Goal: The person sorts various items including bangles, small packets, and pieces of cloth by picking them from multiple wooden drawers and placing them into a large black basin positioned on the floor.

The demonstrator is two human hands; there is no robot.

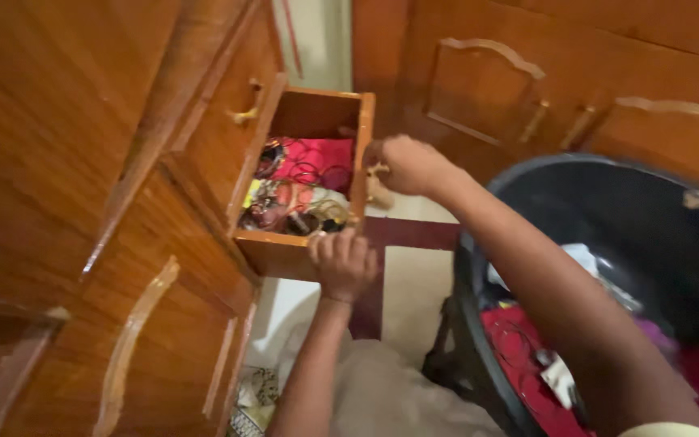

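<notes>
Evenly, you are steadying the open wooden drawer at frame centre, left hand curled over its near edge, right hand closed on its front handle.

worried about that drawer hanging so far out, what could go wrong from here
1. The open wooden drawer is pulled far out; it could tip or slip free, since the left hand grips only its front corner and the right hand its handle.
2. The tangled bangles and cords heaped inside might spill or snag.
3. The dark bin sits close beside the right arm and could be knocked.
</notes>
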